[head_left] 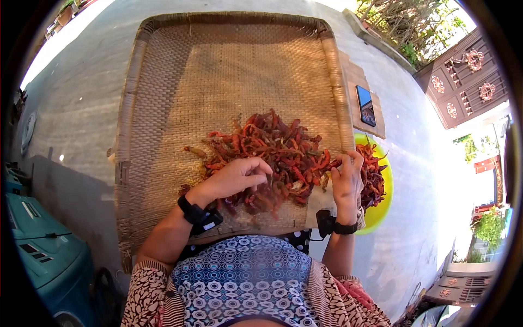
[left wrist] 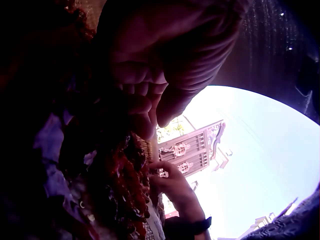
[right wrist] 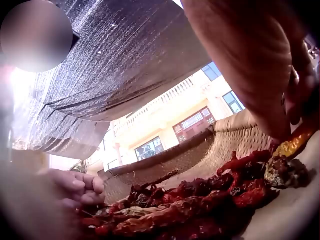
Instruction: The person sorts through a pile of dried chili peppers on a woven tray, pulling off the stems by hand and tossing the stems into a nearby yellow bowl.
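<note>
A heap of dried red chili peppers (head_left: 267,147) lies on the near part of a large woven bamboo tray (head_left: 245,71). My left hand (head_left: 237,177) is over the near left of the heap, palm down, with loosely bent fingers and nothing visible in them. At the tray's right edge, my right hand (head_left: 347,180) has bent fingers beside the heap. In the right wrist view, its thumb tip comes down right at a yellow-orange pepper (right wrist: 292,145); I cannot tell whether it is pinched. A dark, shrivelled pepper (right wrist: 285,172) lies just below.
A yellow-green basin (head_left: 384,201) with more red chilies (head_left: 371,177) stands right of the tray. Beyond it a phone (head_left: 365,105) lies on a piece of cardboard (head_left: 354,76). A teal machine (head_left: 49,245) stands on the left. Concrete floor (head_left: 76,136) surrounds the tray.
</note>
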Demonstrator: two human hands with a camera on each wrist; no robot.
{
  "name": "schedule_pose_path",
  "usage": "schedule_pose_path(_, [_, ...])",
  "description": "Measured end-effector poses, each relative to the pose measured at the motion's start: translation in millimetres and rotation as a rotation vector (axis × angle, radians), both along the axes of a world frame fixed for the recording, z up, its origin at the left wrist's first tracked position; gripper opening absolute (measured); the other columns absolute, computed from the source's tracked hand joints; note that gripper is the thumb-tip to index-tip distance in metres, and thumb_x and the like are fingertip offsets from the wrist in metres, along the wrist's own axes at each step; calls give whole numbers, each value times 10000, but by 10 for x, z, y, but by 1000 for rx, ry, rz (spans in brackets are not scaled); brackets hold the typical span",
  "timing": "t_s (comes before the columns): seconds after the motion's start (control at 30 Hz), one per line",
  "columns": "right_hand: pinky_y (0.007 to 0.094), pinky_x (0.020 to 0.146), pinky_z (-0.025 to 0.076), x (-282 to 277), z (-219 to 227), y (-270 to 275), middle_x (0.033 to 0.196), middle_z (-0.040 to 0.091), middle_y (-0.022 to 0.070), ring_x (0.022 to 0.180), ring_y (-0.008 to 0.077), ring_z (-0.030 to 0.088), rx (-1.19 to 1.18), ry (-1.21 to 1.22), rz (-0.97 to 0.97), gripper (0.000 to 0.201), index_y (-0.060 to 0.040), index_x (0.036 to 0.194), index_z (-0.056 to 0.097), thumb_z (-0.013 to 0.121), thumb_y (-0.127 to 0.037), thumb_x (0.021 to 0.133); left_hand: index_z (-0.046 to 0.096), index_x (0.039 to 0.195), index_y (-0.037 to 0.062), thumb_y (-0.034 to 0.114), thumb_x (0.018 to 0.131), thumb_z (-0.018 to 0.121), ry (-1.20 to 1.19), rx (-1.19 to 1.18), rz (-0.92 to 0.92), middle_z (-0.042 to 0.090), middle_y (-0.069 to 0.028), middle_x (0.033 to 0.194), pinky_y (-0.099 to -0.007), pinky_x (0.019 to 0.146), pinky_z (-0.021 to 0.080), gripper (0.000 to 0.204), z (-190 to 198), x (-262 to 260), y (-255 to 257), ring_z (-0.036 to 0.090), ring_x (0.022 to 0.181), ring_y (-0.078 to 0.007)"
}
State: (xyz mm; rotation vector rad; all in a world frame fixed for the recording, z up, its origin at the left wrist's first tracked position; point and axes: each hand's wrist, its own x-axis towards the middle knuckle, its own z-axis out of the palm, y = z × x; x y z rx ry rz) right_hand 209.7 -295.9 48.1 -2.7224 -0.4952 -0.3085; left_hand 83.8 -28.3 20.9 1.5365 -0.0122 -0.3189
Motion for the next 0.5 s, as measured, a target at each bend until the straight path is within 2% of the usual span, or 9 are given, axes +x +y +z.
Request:
schedule_pose_path(0.13, [448, 760, 496, 18, 36, -1, 1238, 454, 86, 977, 339, 602, -106, 57, -9, 293, -120, 1039, 590, 681, -53, 769, 580, 1154, 65, 188, 957, 562, -7, -6, -14, 634, 1, 964, -212, 595, 452, 233, -57, 9, 15, 596, 752, -58])
schedule_pose_path(0.23, [437, 699, 489, 50, -12, -48, 1131, 520, 81, 867, 331, 614, -95, -31, 46, 299, -129, 1029, 606, 699, -59, 753, 582, 1151, 69, 187, 958, 562, 31, 15, -9, 633, 1, 963, -210, 593, 451, 228, -23, 4, 24, 596, 752, -58])
schedule_pose_path(0.33, [332, 615, 467, 110, -30, -183, 900, 589, 40, 705, 203, 591, 58, 21, 62, 193, -93, 967, 625, 703, -82, 791, 581, 1149, 68, 192, 959, 561, 20, 12, -7, 633, 1, 965, -210, 588, 450, 227, -34, 3, 34, 598, 748, -60])
schedule_pose_path(0.43, [242, 549, 409, -21, -2, -157, 690, 566, 11, 614, 88, 525, 618, 275, 63, 110, -36, 897, 619, 691, -103, 847, 577, 1158, 66, 200, 957, 570, 12, -4, -15, 626, 4, 954, -209, 609, 454, 242, -11, -1, 26, 586, 756, -59])
schedule_pose_path(0.47, [180, 529, 354, -120, 34, -83, 645, 526, -31, 594, 12, 427, 753, 336, 97, 117, -12, 884, 619, 677, -114, 881, 575, 1165, 66, 197, 955, 576, -6, -14, -12, 622, 7, 945, -209, 623, 455, 247, -30, -3, 12, 580, 763, -58])
schedule_pose_path(0.5, [186, 532, 364, -215, 54, -10, 654, 537, -26, 595, 17, 440, 720, 392, 131, 109, -16, 892, 624, 676, -110, 880, 572, 1171, 66, 194, 953, 582, -25, -23, -12, 617, 11, 936, -209, 636, 457, 253, -56, 0, 4, 573, 770, -58])
